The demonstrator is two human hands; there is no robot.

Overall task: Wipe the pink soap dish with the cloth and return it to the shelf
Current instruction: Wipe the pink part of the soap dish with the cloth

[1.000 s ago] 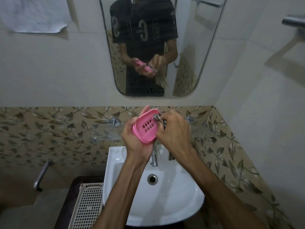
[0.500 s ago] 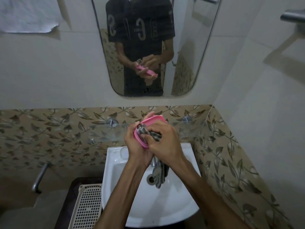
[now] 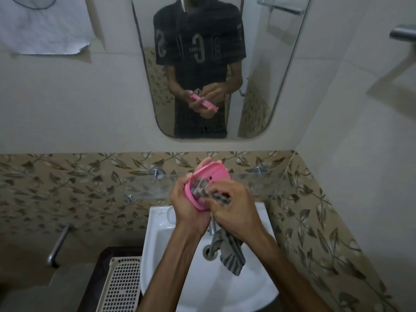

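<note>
My left hand [image 3: 189, 206] grips the pink soap dish [image 3: 213, 173] from the left and below, tilted over the basin. My right hand [image 3: 234, 210] holds a grey striped cloth [image 3: 229, 255] bunched against the dish's inside; the cloth's loose end hangs down over the drain. The glass shelf [image 3: 146, 185] runs along the leaf-patterned tiles just behind the dish, fixed by round metal mounts.
A white wash basin [image 3: 180, 278] lies under my hands, its tap mostly hidden by them. A white perforated basket [image 3: 121, 287] stands at the lower left, a metal pipe [image 3: 56, 246] further left. A mirror [image 3: 202, 64] hangs above; the right wall is close.
The cloth went from the dish's right edge into its hollow, covering the slots, and more of it now hangs below my right hand. Both hands stayed above the basin.
</note>
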